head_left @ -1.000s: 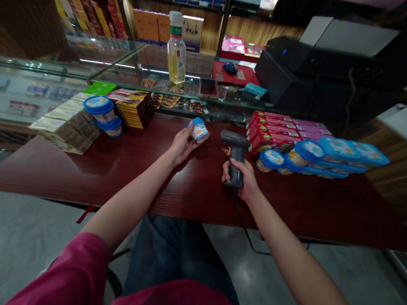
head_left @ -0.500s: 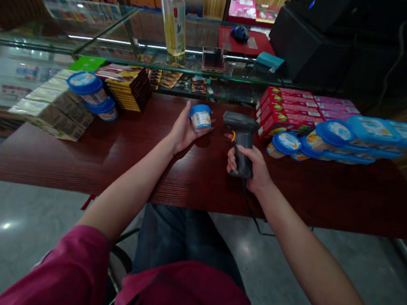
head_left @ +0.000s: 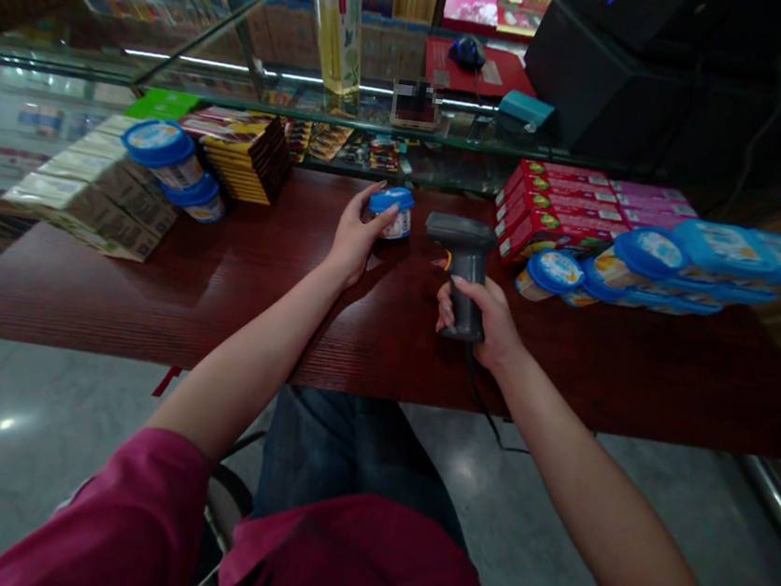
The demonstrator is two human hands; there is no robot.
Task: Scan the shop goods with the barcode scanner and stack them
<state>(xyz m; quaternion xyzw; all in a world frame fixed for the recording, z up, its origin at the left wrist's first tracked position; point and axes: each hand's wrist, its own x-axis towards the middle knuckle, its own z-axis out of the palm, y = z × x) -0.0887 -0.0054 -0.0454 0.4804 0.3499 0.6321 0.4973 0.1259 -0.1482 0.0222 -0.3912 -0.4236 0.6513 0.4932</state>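
My left hand is closed round a small white tub with a blue lid, its thumb across the near side. The tub is upright at the middle of the dark wooden counter; I cannot tell whether its base touches the wood. To the right, my right hand grips the handle of a dark grey barcode scanner. The scanner's head points left towards the tub, with a gap between them. From the handle a black cable hangs over the counter's front edge.
At left stand pale boxed packs, two stacked blue-lidded tubs and a pile of brown-yellow packets. At right are red boxes and more blue-lidded tubs. A bottle stands on the glass case behind.
The left hand has turned over, from cradling the tub palm-up to gripping it with the thumb in front. The tub's barcode has turned out of view. The scanner has barely moved.
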